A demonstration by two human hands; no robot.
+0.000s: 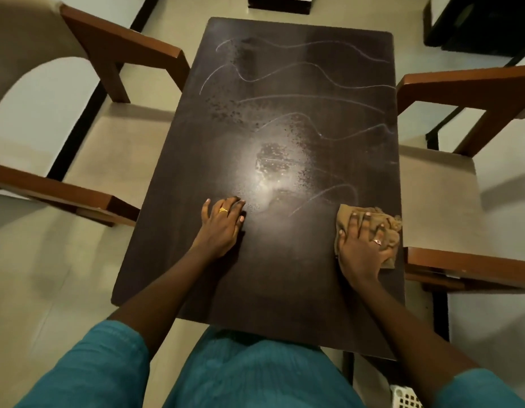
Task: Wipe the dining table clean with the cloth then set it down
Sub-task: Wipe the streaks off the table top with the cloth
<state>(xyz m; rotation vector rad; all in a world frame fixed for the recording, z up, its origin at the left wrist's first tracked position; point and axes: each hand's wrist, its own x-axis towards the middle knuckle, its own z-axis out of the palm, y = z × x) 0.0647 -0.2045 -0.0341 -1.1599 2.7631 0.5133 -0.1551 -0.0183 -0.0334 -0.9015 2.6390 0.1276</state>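
My left hand (223, 228) rests flat, fingers spread, on the dark dining table (285, 290). My right hand (361, 251) presses the tan cloth (391, 228) with straight fingers at the table's right edge. Beyond lie wavy streaks (299, 98). A left chair (123, 160) and a right chair (432, 178) flank the table.

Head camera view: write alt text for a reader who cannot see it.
A person's right hand presses a tan cloth at the right edge of a dark table, while the left hand rests flat near the middle. Wavy streaks mark the far half; chairs flank it.
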